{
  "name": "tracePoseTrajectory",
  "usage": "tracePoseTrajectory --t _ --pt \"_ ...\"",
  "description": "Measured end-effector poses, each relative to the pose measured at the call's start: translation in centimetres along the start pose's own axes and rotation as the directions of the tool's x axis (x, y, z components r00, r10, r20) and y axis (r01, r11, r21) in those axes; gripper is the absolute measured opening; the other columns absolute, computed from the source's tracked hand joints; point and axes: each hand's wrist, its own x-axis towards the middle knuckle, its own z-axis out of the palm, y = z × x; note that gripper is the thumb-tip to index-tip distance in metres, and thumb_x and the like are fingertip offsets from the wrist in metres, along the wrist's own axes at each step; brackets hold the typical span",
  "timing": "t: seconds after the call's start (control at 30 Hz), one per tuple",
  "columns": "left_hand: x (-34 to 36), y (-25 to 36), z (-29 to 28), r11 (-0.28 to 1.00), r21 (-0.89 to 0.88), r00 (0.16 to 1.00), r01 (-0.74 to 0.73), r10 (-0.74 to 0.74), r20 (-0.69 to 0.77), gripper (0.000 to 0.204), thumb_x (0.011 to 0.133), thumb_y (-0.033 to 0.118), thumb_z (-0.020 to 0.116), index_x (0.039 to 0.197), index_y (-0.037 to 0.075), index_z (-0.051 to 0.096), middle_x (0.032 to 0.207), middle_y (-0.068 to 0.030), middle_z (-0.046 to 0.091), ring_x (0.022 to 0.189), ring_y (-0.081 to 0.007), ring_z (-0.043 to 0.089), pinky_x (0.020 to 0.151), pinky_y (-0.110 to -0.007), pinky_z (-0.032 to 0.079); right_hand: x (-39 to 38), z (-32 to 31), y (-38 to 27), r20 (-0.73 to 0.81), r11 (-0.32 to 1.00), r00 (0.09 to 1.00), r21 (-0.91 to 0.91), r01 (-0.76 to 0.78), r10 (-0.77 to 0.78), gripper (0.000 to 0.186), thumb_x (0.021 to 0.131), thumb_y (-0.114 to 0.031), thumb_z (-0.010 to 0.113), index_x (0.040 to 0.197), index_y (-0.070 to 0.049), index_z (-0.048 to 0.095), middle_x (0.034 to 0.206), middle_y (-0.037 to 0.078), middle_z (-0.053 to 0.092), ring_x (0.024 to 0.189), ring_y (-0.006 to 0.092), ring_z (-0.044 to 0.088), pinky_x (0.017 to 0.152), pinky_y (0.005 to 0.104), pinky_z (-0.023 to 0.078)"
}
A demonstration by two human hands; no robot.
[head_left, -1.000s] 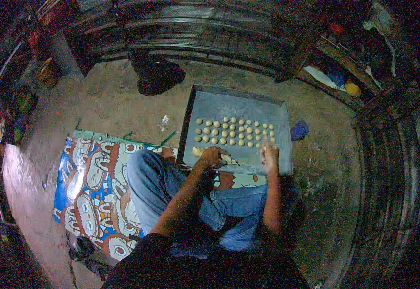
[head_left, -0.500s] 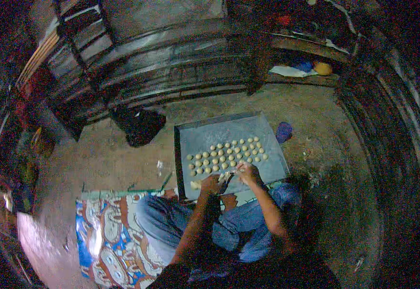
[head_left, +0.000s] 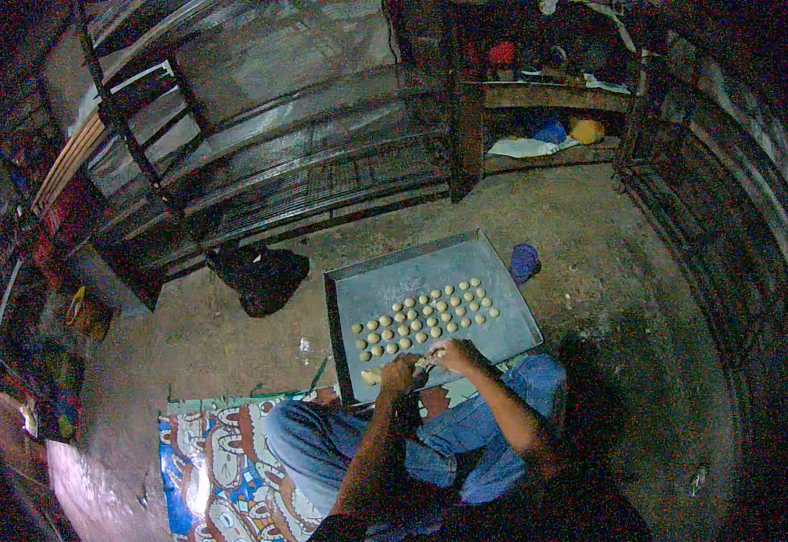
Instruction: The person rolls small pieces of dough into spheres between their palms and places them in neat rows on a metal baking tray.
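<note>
A shallow metal tray (head_left: 430, 259) lies on the floor in front of my crossed legs. Rows of small round pale dough balls (head_left: 420, 337) sit on it. At the tray's near edge my left hand (head_left: 400, 373) is closed around a piece of pale dough (head_left: 424, 362), which shows between my two hands. My right hand (head_left: 454, 356) comes to the same dough from the other side with its fingers pinched together. A larger lump of dough (head_left: 371, 376) rests on the tray, just left of my left hand. The fingertips are too small to make out finely.
A patterned mat (head_left: 231, 461) lies under and left of my legs. Beyond the tray are a black bag (head_left: 263, 275) at left and a purple object (head_left: 525, 262) at right. Wooden shelving (head_left: 547, 98) and slatted furniture (head_left: 312, 149) line the far side.
The whole view has shifted, so the tray and hands appear lower. My right hand has come closer to my left at the dough. The dough balls keep their places.
</note>
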Motion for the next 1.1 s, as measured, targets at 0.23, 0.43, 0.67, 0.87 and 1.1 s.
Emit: tracePoseTrajectory --t 0.23,0.43,0.67,0.87,1.1 --pt "1.5 -3.4 1.9 0.99 0.048 0.991 -0.131 0.132 -0.022 0.059 0.071 0.039 0.076 0.125 0.021 0.059 0.111 -0.0141 0.065 0.093 -0.0351 0.067 0.076 -0.047 0.055 0.3 0.6 0.3 -0.014 0.998 0.998 -0.032 0.06 -0.06 0.038 0.082 -0.046 0.069 0.106 -0.017 0.071 0.083 0.007 0.073 0.075 0.0232 0.07 0.071 0.0375 0.054" --pt "1.6 -4.2 3.6 0.973 0.082 0.974 -0.215 0.22 -0.054 0.054 0.075 0.035 0.072 0.124 0.019 0.057 0.103 -0.0138 0.062 0.086 -0.0345 0.067 0.068 -0.048 0.055 -0.5 0.3 0.3 -0.041 0.996 0.997 -0.061 0.068 -0.07 0.041 0.083 -0.048 0.064 0.108 -0.016 0.07 0.094 0.011 0.073 0.085 0.0306 0.07 0.079 0.0426 0.054" --pt "7.1 1.9 4.0 0.931 0.108 0.919 -0.348 0.361 -0.156 0.043 0.083 0.031 0.068 0.123 0.017 0.06 0.104 -0.0149 0.061 0.086 -0.0351 0.066 0.066 -0.047 0.053 5.4 -0.8 11.1 -0.159 0.987 0.987 0.147 0.061 -0.037 0.033 0.084 -0.039 0.061 0.101 -0.013 0.072 0.091 0.013 0.072 0.082 0.0272 0.07 0.075 0.042 0.052" --pt "0.7 -6.0 3.7 0.98 0.097 0.974 -0.176 0.187 -0.131 0.046 0.079 0.033 0.071 0.121 0.016 0.061 0.101 -0.0166 0.063 0.085 -0.0356 0.067 0.071 -0.048 0.054 1.3 -0.1 -1.0 0.273 0.999 0.961 0.038 0.038 -0.047 0.03 0.086 -0.04 0.06 0.094 -0.013 0.07 0.074 0.003 0.069 0.061 0.0169 0.064 0.06 0.0371 0.049" --pt "1.3 -3.2 3.5 0.989 -0.025 0.978 -0.145 0.14 -0.155 0.058 0.072 0.032 0.077 0.124 0.015 0.058 0.108 -0.0175 0.064 0.09 -0.0366 0.067 0.072 -0.05 0.054 0.9 -1.6 0.4 0.322 0.87 0.947 0.472 -0.143 -0.019 0.025 0.088 -0.029 0.069 0.093 -0.005 0.064 0.068 -0.002 0.054 0.056 0.0114 0.051 0.05 0.029 0.041"
